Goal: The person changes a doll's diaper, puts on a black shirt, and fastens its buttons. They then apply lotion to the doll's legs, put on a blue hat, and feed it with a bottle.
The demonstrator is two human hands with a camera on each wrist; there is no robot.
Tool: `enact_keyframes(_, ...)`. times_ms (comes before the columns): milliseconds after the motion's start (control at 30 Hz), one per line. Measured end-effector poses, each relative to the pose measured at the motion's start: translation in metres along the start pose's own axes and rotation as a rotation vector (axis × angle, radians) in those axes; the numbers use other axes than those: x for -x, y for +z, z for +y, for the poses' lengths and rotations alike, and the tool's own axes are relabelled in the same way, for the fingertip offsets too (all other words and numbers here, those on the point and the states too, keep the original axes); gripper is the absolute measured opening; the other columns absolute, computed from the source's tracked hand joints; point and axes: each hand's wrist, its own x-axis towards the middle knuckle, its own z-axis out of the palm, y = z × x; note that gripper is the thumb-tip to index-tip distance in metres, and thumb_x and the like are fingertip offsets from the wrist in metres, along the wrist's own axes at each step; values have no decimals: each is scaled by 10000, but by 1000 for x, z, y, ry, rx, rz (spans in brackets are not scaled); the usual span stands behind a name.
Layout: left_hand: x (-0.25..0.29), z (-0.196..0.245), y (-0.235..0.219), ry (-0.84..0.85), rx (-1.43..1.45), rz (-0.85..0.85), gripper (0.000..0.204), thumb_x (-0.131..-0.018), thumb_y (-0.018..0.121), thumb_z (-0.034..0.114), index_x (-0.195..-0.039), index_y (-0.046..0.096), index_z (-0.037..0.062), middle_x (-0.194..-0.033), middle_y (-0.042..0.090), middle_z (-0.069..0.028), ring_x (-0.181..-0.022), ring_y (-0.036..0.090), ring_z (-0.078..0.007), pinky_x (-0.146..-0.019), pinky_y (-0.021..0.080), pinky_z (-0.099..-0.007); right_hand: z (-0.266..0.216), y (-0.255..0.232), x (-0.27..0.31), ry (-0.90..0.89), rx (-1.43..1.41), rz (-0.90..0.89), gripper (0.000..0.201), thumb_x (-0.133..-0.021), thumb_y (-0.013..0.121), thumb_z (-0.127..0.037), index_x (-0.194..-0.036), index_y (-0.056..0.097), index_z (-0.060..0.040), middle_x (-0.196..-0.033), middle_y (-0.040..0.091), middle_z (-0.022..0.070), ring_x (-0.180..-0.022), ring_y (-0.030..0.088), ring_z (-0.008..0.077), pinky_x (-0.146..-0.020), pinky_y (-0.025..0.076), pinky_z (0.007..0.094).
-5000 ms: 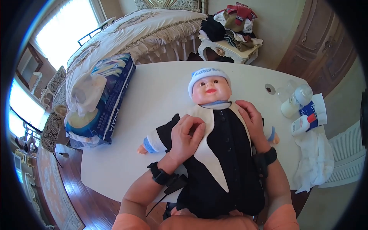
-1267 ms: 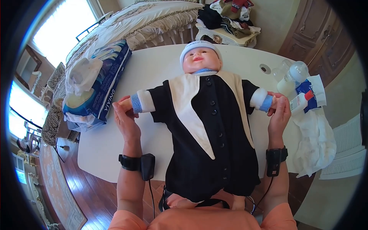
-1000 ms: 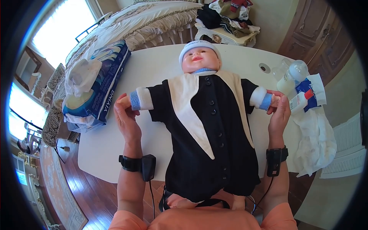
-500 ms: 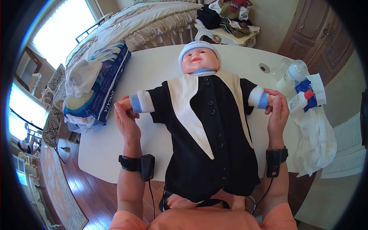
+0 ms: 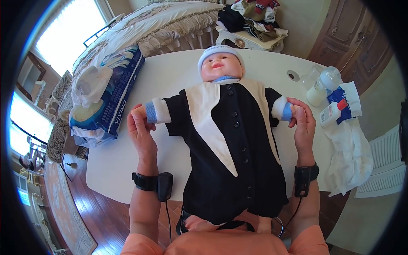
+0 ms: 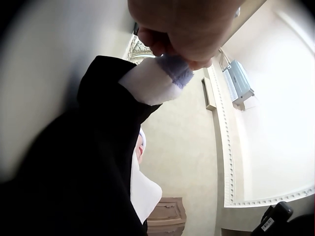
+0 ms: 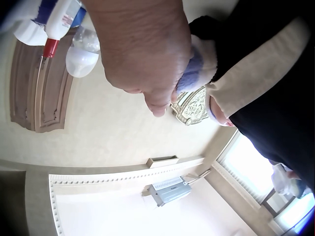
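Observation:
A baby doll (image 5: 219, 68) lies face up on the white table (image 5: 165, 170), its arms spread to both sides. It wears a pale knit cap (image 5: 221, 51) and a black buttoned romper (image 5: 231, 140) with a broad cream collar (image 5: 212, 123). White sleeves with blue cuffs (image 5: 151, 114) show past the black ones. My left hand (image 5: 142, 131) grips the doll's hand on the left, thumb on top. On the other side my right hand (image 5: 305, 129) holds the doll's other hand just beyond its cuff (image 7: 191, 73). Both doll hands are mostly covered by my fingers.
A blue diaper pack (image 5: 127, 91) with a white bundle on it stands at the left. On the right are a baby bottle (image 5: 325, 85), a red-capped bottle (image 5: 331, 114) and a white cloth (image 5: 348, 157). Behind are a bed (image 5: 170, 29) and a clothes-laden nightstand (image 5: 255, 39).
Five seconds ago both hands were at the collar; they have since moved outward to the doll's hands. In the last second my right hand has drawn the doll's arm slightly inward.

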Motion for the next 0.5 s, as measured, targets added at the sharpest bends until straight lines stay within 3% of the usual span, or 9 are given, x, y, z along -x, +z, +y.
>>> enact_keyframes(267, -1, -1, -3, 8, -20, -17, 334, -924, 382, 321, -983, 539, 32, -658, 491, 18, -532, 390, -33, -473, 322, -170, 0, -1, -1, 21, 17, -17, 352, -907, 414, -303, -1003, 562, 2, -765, 556, 4, -558, 404, 37, -513, 352, 164)
enact_keyframes(500, 0, -4, -5, -13, -35, -1, 371, -923, 374, 342, -888, 573, 31, -637, 508, 24, -520, 401, -24, -457, 314, -166, 0, 2, -1, 20, 0, -16, 265, -885, 479, -246, -991, 568, -19, -805, 562, 9, -569, 413, 28, -496, 357, 157)
